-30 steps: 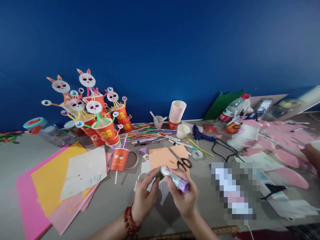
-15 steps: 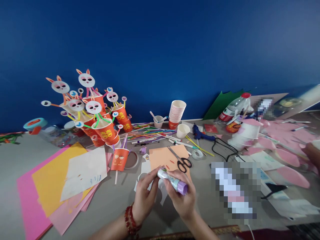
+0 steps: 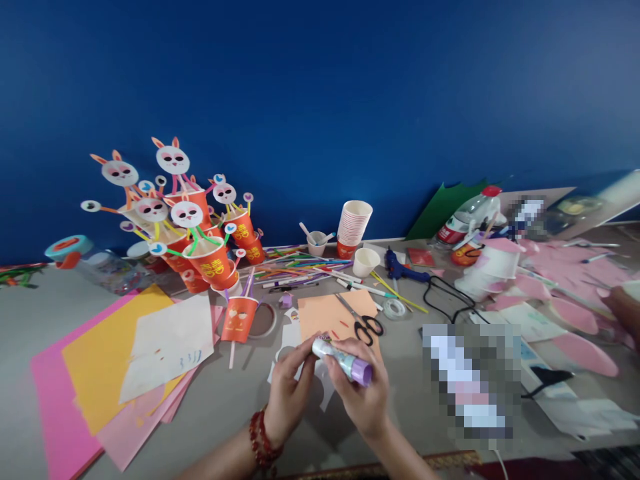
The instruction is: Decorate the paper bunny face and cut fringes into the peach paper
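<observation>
My right hand is closed around a glue stick with a purple base, tilted with that end toward me. Its far end meets the fingertips of my left hand. Those fingers are pinched together, and whatever they hold is hidden. White paper scraps with cut-out curves lie just beyond and under my hands. An orange paper sheet is behind them, with black-handled scissors and small red slivers on top.
Rabbit-faced paper cups crowd the back left. Coloured sheets lie at left, beside a small orange cup figure. Further back are pens, stacked cups and a blue glue gun. Another person's hand shows at far right.
The glue stick and my right hand have shifted very slightly to the left and up. My left hand stays almost in place, and the table is otherwise the same.
</observation>
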Demonstrator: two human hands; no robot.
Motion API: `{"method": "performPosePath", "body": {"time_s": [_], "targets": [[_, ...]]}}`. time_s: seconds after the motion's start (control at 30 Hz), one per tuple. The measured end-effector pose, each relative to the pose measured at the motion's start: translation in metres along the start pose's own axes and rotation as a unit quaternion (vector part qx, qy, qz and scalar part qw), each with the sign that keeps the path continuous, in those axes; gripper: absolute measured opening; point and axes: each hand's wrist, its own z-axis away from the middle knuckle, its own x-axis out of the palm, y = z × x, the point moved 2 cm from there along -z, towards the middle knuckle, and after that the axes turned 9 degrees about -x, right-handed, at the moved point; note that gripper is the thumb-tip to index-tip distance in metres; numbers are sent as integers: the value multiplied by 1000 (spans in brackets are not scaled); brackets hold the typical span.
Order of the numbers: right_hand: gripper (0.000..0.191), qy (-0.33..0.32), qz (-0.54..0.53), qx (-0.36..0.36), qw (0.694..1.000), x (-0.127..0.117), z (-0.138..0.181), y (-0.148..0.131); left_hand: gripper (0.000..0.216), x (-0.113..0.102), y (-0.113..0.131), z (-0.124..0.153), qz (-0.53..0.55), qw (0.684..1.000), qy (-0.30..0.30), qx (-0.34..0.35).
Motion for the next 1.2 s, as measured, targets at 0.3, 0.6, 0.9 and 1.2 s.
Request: {"method": "performPosePath", "body": {"time_s": [0.3, 0.6, 0.9, 1.2], "targets": [[9, -11, 43, 32, 999, -6, -6, 6, 36, 3, -2, 2, 45, 999, 7, 7], [13, -12, 20, 16, 1000, 2, -3, 3, 34, 3, -1, 1, 36, 999, 20, 5], [10, -15, 91, 0, 996, -6, -5, 7, 33, 2, -4, 3, 47, 999, 2, -20], [10, -25, 20, 12, 999, 0, -6, -2, 30, 2, 1, 1, 49, 999, 22, -12]]}}
